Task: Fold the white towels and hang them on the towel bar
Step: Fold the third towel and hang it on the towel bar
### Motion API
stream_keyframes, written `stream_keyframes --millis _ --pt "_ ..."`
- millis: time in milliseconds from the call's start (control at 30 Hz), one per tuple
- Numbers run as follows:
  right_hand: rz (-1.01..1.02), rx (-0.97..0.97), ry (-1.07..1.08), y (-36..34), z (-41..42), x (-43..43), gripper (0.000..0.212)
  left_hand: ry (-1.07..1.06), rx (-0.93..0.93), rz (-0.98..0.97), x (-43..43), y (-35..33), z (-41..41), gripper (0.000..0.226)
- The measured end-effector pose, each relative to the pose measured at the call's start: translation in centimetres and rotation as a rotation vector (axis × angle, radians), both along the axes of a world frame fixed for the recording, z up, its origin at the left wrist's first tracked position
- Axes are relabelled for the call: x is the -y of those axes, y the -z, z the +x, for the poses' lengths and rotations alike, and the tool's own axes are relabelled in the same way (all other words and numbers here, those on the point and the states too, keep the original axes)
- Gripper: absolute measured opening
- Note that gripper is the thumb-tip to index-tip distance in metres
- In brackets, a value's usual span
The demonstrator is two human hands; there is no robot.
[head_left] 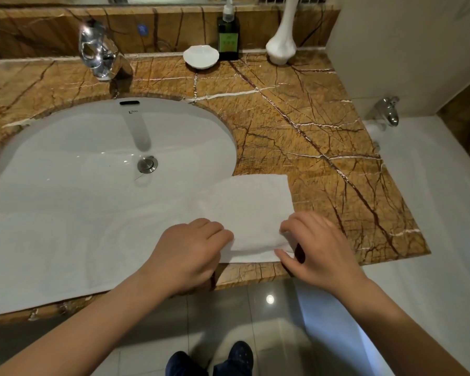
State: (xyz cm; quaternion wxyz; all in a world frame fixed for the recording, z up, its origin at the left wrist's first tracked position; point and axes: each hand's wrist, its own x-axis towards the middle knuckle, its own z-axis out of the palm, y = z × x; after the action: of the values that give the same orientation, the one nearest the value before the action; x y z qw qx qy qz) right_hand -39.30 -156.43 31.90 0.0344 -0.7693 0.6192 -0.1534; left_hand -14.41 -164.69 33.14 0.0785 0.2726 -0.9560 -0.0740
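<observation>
Edges and room: the white towel (65, 253) lies lengthwise along the front of the counter (296, 118). Its near edge runs close to the counter's front lip, and its far edge overlaps the near rim of the sink (92, 158). The towel's right end is doubled over into a flat rectangular flap that ends on bare stone. To the right of the flap the counter is open stone up to its right edge, where the white bathtub (432, 199) begins.

Hands: the right hand (318, 248) pinches the flap's near right corner, thumb below and fingers on top. The left hand (190, 253) sits knuckles-up on the towel's near edge just left of the flap, with its fingers curled.

Hidden or unclear: the left fingertips are tucked under the hand, so we cannot tell whether they pinch the cloth or only press it. The towel's left end is cut off by the frame. The faucet (98, 52) is blurred by glare.

Surface and room: the counter is brown veined marble. Along the back wall stand a white dish (200, 57), a dark pump bottle (228, 36) and a white flared base (281, 47) whose top is cut off. A chrome tap (390, 109) sits at the tub's head. Below is a glossy grey tile floor (242, 321) and dark shoes (212, 359).
</observation>
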Motion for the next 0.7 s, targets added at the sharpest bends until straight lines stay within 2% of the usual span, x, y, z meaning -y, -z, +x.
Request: stream_keyframes --millis 133,300,400,567,700 --pt "-0.037 -0.050 -0.029 0.0 -0.1 0.1 0.029 -0.015 -0.055 0.002 0.2 0.0 0.0 0.032" --pt "-0.123 -0.043 -0.044 0.4 0.7 0.2 0.023 0.008 0.010 0.022 0.5 0.6 0.1 0.023" --pt "-0.165 0.036 0.053 0.4 1.1 0.5 0.008 -0.042 0.029 0.053 0.5 0.7 -0.4 0.032" --pt "-0.285 0.107 0.107 0.4 0.5 0.6 0.004 -0.105 0.006 0.044 -0.1 0.5 -2.8 0.046" --pt "-0.267 0.113 0.088 1.9 1.2 0.1 0.008 -0.088 0.033 0.014 0.1 0.3 -3.2 0.054"
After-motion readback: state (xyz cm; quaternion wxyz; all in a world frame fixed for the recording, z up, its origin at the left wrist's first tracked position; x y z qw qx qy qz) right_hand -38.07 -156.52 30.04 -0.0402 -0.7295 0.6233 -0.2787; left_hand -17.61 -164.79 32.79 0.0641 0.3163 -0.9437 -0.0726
